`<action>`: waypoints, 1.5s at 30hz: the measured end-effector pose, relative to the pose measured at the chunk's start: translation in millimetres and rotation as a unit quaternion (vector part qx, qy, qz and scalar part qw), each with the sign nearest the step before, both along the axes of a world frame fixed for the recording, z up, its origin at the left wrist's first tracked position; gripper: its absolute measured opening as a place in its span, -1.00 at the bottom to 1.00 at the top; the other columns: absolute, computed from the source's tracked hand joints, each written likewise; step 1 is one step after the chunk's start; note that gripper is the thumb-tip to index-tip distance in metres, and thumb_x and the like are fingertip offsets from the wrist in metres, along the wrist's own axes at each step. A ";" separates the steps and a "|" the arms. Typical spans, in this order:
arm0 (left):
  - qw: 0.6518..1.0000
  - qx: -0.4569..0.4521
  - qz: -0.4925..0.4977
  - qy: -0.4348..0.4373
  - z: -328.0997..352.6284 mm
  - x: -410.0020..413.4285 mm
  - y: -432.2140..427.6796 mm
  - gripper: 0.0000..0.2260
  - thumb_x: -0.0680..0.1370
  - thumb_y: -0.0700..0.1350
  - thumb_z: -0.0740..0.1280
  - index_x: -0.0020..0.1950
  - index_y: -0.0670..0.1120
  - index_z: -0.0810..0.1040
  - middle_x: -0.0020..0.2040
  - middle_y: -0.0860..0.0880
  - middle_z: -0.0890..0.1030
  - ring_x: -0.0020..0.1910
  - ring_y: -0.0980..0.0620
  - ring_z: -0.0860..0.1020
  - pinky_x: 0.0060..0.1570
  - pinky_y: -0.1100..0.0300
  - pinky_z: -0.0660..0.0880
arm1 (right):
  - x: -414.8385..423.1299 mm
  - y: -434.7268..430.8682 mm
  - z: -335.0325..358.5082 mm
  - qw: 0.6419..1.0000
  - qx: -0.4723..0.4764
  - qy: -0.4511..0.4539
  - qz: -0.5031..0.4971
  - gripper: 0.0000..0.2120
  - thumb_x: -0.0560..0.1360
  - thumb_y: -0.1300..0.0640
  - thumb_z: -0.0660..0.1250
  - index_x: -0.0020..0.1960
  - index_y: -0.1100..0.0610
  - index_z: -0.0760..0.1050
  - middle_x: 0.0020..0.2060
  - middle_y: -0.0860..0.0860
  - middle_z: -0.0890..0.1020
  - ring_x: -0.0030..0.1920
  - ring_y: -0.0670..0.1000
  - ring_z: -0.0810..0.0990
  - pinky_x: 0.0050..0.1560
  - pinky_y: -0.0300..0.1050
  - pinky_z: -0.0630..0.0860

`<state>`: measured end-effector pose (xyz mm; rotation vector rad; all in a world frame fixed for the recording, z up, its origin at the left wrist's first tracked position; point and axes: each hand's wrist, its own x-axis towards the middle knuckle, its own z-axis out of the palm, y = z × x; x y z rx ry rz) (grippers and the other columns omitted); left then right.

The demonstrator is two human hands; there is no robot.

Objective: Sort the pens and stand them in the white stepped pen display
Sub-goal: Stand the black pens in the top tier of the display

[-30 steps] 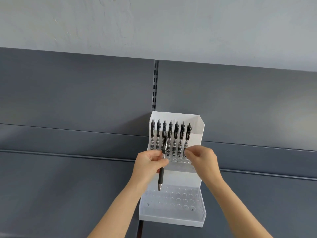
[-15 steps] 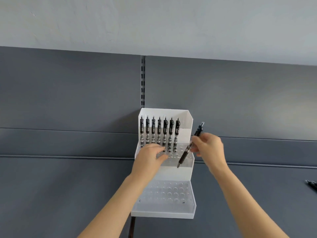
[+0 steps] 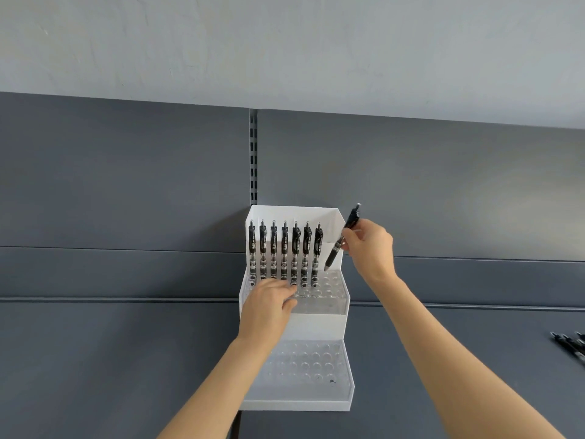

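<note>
The white stepped pen display stands on a dark grey shelf, against the back panel. Several black pens stand upright in the back row of its upper step. My right hand pinches one more black pen, tilted, its tip just above the free holes at the right end of that row. My left hand rests flat on the front left of the upper step, fingers apart, holding nothing. The lower step's holes hold no pens.
A few loose black pens lie on the shelf at the far right edge. A slotted metal upright runs up the grey back panel behind the display. A pale wall is above.
The pen passed from my left hand to my right, which lifted it up and back to the right end of the back row. My left hand settled on the upper step.
</note>
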<state>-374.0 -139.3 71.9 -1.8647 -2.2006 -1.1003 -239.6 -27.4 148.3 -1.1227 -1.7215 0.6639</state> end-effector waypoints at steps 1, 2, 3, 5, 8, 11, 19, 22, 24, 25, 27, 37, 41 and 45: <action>1.000 0.000 0.000 0.001 -0.3 -0.3 0.4 -0.71 0.57 -0.14 0.27 0.29 -0.08 0.52 0.23 0.00 0.56 0.28 0.05 0.39 0.17 0.34 0.25 | -4.4 1.1 -2.0 0.999 0.000 -0.034 0.000 -0.84 0.50 0.22 0.21 -0.11 0.28 0.53 -0.20 0.15 0.66 -0.15 0.18 0.64 -0.05 0.06 0.58; 1.000 -0.001 0.000 0.002 -0.4 -0.5 0.7 -0.71 0.57 -0.13 0.26 0.29 -0.08 0.52 0.24 0.01 0.56 0.28 0.06 0.39 0.17 0.35 0.25 | -8.5 2.1 -5.9 0.997 0.000 -0.077 -0.001 -0.83 0.50 0.21 0.21 -0.11 0.29 0.52 -0.21 0.17 0.66 -0.15 0.20 0.63 -0.08 0.04 0.58; 1.000 -0.002 0.000 0.004 -0.2 -0.6 0.8 -0.71 0.57 -0.13 0.26 0.29 -0.08 0.52 0.24 0.01 0.56 0.28 0.06 0.39 0.17 0.36 0.24 | -12.3 1.4 -10.1 0.992 -0.003 -0.126 -0.003 -0.82 0.50 0.20 0.20 -0.10 0.30 0.51 -0.21 0.19 0.65 -0.16 0.21 0.62 -0.13 0.01 0.56; 1.000 -0.002 0.000 0.008 0.2 -0.6 0.7 -0.71 0.57 -0.12 0.26 0.29 -0.07 0.52 0.24 0.02 0.56 0.27 0.07 0.39 0.16 0.37 0.23 | -19.7 -1.2 -18.3 0.978 -0.003 -0.206 -0.011 -0.79 0.53 0.18 0.19 -0.06 0.32 0.49 -0.18 0.20 0.62 -0.20 0.21 0.55 -0.24 -0.07 0.47; 1.000 -0.001 -0.001 0.005 1.2 -0.6 1.0 -0.72 0.57 -0.13 0.26 0.27 -0.09 0.54 0.22 0.00 0.57 0.26 0.05 0.40 0.15 0.35 0.24 | -26.7 -2.1 -22.2 0.971 0.001 -0.239 -0.030 -0.79 0.55 0.18 0.15 -0.04 0.31 0.47 -0.16 0.20 0.60 -0.22 0.18 0.48 -0.26 -0.12 0.36; 1.000 0.003 -0.001 -0.001 -1.0 -1.5 1.5 -0.73 0.57 -0.15 0.27 0.25 -0.10 0.55 0.19 -0.03 0.59 0.24 0.02 0.42 0.12 0.34 0.25 | -28.1 -0.9 -20.4 0.971 -0.009 -0.236 -0.033 -0.79 0.54 0.19 0.15 -0.02 0.31 0.47 -0.17 0.20 0.59 -0.20 0.21 0.51 -0.27 -0.11 0.36; 1.000 0.008 -0.007 -0.010 -5.6 -6.9 1.8 -0.72 0.56 -0.15 0.28 0.26 -0.09 0.54 0.24 0.00 0.55 0.29 0.05 0.39 0.20 0.35 0.24 | -4.2 -15.7 -23.8 0.984 -0.072 -0.160 0.012 -0.79 0.50 0.22 0.21 0.09 0.24 0.52 -0.12 0.20 0.62 -0.08 0.22 0.55 -0.12 -0.10 0.46; 1.000 0.004 -0.007 -0.014 -6.5 -6.7 1.4 -0.71 0.55 -0.20 0.26 0.26 -0.10 0.54 0.26 -0.01 0.53 0.31 0.05 0.38 0.28 0.32 0.22 | 34.2 -30.0 -27.9 0.988 -0.058 -0.142 0.004 -0.86 0.48 0.25 0.19 -0.19 0.26 0.50 -0.32 0.22 0.56 -0.27 0.25 0.49 -0.28 -0.02 0.51; 1.000 0.000 0.010 -0.006 -4.0 0.7 0.8 -0.70 0.53 -0.23 0.27 0.25 -0.14 0.55 0.25 -0.05 0.54 0.30 0.00 0.40 0.31 0.24 0.25 | 65.2 -38.0 -35.1 0.990 -0.063 -0.123 -0.003 -0.83 0.47 0.27 0.18 -0.26 0.17 0.48 -0.43 0.20 0.50 -0.40 0.18 0.41 -0.35 0.03 0.43; 1.000 0.010 0.015 0.002 -3.3 8.3 1.4 -0.71 0.51 -0.25 0.28 0.22 -0.18 0.56 0.22 -0.08 0.55 0.28 -0.05 0.43 0.30 0.18 0.29 | 80.9 -39.9 -41.1 0.991 -0.069 -0.117 -0.006 -0.78 0.46 0.28 0.16 -0.32 0.07 0.39 -0.51 0.10 0.37 -0.49 0.08 0.26 -0.39 -0.04 0.29; 0.999 0.045 0.000 0.016 -3.8 34.1 4.3 -0.73 0.47 -0.26 0.28 0.14 -0.22 0.60 0.12 -0.13 0.60 0.18 -0.14 0.51 0.22 0.10 0.38 | 113.8 -43.7 -54.8 0.987 -0.088 -0.137 -0.014 -0.75 0.50 0.25 0.15 -0.11 -0.10 0.43 -0.49 -0.05 0.35 -0.47 -0.05 0.24 -0.37 -0.21 0.24; 0.977 -0.150 -0.130 -0.083 -47.4 231.4 24.9 -0.67 0.59 -0.10 0.18 0.36 -0.05 0.42 0.30 0.03 0.48 0.34 0.07 0.36 0.28 0.23 0.28 | 315.6 -58.6 -108.5 0.922 -0.172 -0.340 -0.072 -0.47 0.61 0.00 0.13 0.51 0.12 0.08 0.44 0.02 0.31 0.44 0.01 0.26 0.36 -0.14 0.24; 0.968 -0.175 -0.153 -0.089 -51.2 303.9 34.2 -0.68 0.59 -0.11 0.18 0.35 -0.07 0.43 0.30 0.02 0.48 0.34 0.06 0.36 0.29 0.21 0.30 | 391.4 -60.2 -106.9 0.920 -0.194 -0.328 -0.091 -0.47 0.61 0.01 0.13 0.51 0.13 0.08 0.45 0.04 0.29 0.45 0.02 0.26 0.38 -0.12 0.26; 0.963 -0.185 -0.174 -0.089 -48.3 357.8 48.3 -0.68 0.59 -0.12 0.19 0.35 -0.08 0.43 0.32 0.01 0.47 0.35 0.06 0.36 0.31 0.21 0.28 | 446.9 -61.5 -105.0 0.924 -0.205 -0.304 -0.110 -0.47 0.61 0.03 0.13 0.51 0.15 0.08 0.44 0.05 0.30 0.43 0.02 0.29 0.37 -0.12 0.27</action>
